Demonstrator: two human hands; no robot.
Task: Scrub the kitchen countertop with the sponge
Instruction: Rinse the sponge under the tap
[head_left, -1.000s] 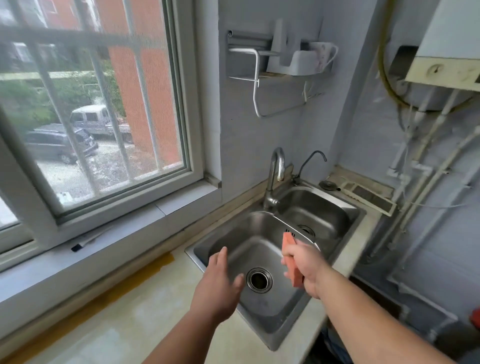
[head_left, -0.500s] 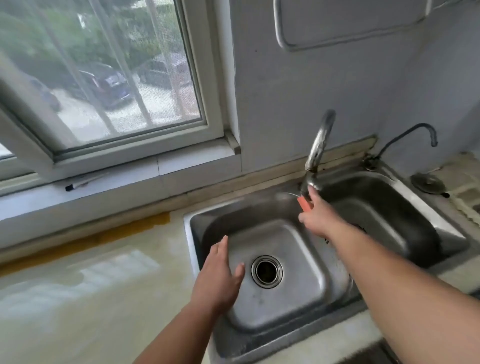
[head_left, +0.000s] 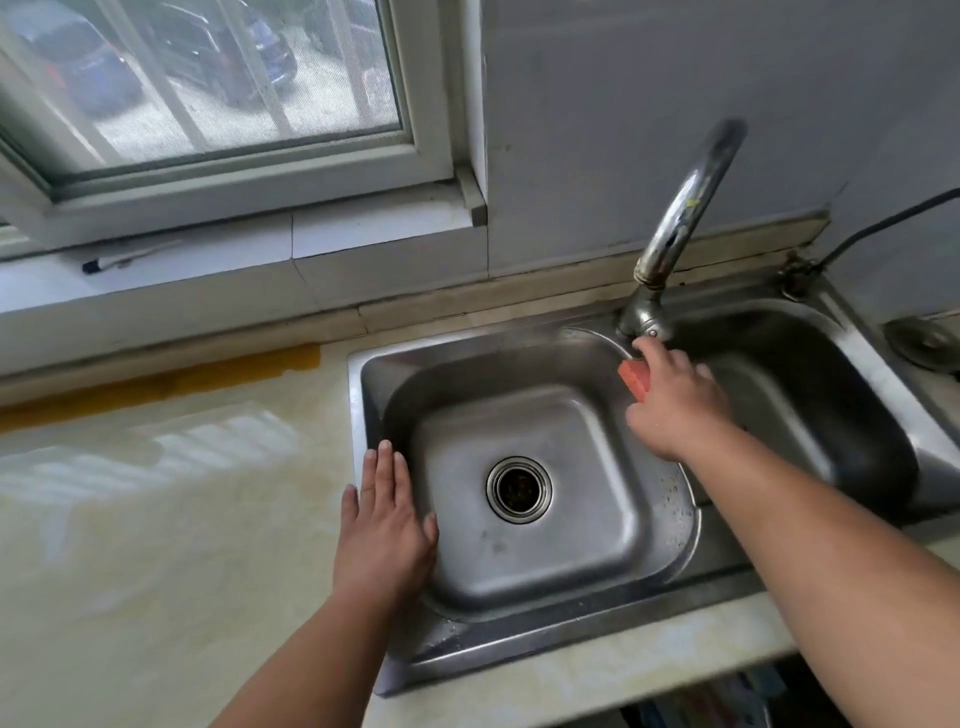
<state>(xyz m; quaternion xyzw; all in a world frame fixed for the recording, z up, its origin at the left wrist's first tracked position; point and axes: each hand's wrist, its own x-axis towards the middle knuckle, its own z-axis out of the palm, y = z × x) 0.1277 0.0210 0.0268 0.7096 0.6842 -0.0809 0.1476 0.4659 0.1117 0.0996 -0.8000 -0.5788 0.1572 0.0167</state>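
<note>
The step in hand appears to be preparation rather than scrubbing: the sponge (head_left: 635, 381) is gripped in the right hand (head_left: 672, 410) and held over the back of the sink (head_left: 597, 618), just below the base of the faucet (head_left: 675, 228), with one fingertip touching or nearly touching the faucet's lower fitting. No running water can be made out. The left hand (head_left: 384, 530) is released, fingers flat and together, laid over the sink's left rim where it meets the counter (head_left: 156, 519); nothing is held in it. The next move is judged to call for the tap to be opened and the sponge wetted, after which it must be carried leftward to the counter, where an orange-yellow stain (head_left: 171, 382) is seen along the back edge. The sponge is seen only in part: an orange-red block with a pale line near one edge, mostly hidden by the fingers; whether it is wet cannot be told.
</note>
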